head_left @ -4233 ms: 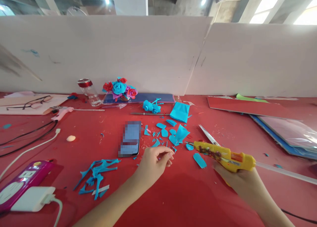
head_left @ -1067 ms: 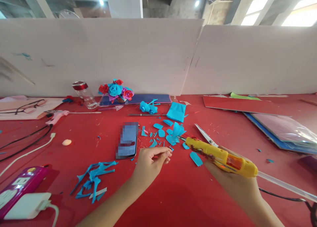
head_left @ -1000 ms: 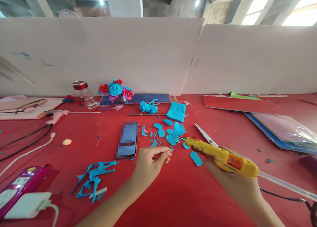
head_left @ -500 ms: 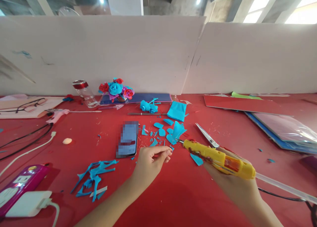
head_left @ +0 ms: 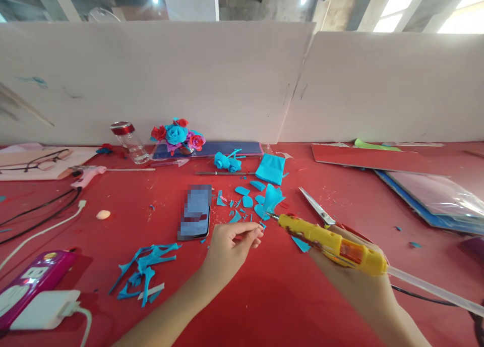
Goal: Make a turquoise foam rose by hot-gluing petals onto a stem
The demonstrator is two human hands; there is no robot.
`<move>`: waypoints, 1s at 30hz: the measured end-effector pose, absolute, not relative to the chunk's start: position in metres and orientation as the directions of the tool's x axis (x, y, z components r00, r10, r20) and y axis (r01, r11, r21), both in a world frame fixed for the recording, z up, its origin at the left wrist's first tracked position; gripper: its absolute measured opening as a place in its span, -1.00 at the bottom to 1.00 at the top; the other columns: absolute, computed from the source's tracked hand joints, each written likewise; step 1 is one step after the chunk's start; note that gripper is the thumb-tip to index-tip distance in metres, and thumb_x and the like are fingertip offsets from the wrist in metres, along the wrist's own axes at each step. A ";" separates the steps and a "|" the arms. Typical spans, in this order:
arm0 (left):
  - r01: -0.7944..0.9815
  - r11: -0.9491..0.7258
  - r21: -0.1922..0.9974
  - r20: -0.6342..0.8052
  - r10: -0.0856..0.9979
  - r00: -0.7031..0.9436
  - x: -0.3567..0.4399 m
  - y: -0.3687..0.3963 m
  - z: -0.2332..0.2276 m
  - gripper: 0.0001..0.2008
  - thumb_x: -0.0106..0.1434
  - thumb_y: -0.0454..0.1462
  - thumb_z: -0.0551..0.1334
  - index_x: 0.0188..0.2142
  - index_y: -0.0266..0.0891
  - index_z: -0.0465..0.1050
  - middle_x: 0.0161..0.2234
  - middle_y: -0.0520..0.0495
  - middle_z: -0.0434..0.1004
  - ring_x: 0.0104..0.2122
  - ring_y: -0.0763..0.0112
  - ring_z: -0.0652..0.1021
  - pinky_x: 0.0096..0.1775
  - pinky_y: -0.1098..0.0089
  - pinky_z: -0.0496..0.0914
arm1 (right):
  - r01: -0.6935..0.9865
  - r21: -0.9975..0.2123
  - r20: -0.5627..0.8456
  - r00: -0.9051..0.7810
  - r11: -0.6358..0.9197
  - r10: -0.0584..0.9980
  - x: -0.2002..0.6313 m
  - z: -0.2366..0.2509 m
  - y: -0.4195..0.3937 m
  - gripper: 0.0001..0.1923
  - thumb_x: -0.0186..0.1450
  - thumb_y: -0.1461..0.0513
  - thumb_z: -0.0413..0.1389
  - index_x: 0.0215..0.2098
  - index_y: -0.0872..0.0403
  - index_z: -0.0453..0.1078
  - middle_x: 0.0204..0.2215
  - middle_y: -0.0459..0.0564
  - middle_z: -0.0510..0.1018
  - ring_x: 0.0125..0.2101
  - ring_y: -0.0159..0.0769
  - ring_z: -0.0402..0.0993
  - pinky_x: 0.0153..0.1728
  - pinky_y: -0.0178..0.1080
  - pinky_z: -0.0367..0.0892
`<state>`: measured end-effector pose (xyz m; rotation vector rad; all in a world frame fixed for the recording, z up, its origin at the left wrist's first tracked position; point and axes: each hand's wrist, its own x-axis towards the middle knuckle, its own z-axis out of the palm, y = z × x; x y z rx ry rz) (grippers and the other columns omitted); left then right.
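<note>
**Glue gun nozzle brought to the blue paper flower**

Right hand [head_left: 353, 281] is closed around the yellow glue gun [head_left: 333, 243], whose nozzle is aimed at the base of a half-made blue paper flower [head_left: 270, 201]. That flower lies on the red counter [head_left: 264, 296], just right of the phone [head_left: 195, 212], with loose blue petals [head_left: 245, 198] around it. Left hand [head_left: 231, 246] is pinched shut on something thin near the flower; what is gripped cannot be told. A small bead of glue is judged best, placed only at the flower's base, with fingertips kept off the hot tip. Scissors [head_left: 317, 208] lie right of the flower, and blue scraps [head_left: 145, 274] lie left of the phone.
</note>
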<state>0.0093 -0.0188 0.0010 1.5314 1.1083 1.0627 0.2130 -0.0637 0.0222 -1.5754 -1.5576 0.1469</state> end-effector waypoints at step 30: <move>-0.102 0.170 0.980 -0.133 0.947 0.293 0.012 -0.019 0.009 -0.82 0.11 -0.20 0.29 -0.42 -0.31 0.56 -0.49 -0.05 0.55 -0.52 0.49 0.54 -0.40 0.49 0.51 | 0.721 -0.683 0.424 0.260 0.117 0.867 0.213 0.022 -0.061 -0.78 0.07 0.14 0.11 -0.64 0.00 0.19 -0.75 -0.19 0.18 -0.72 -0.44 0.11 -0.73 -0.35 0.12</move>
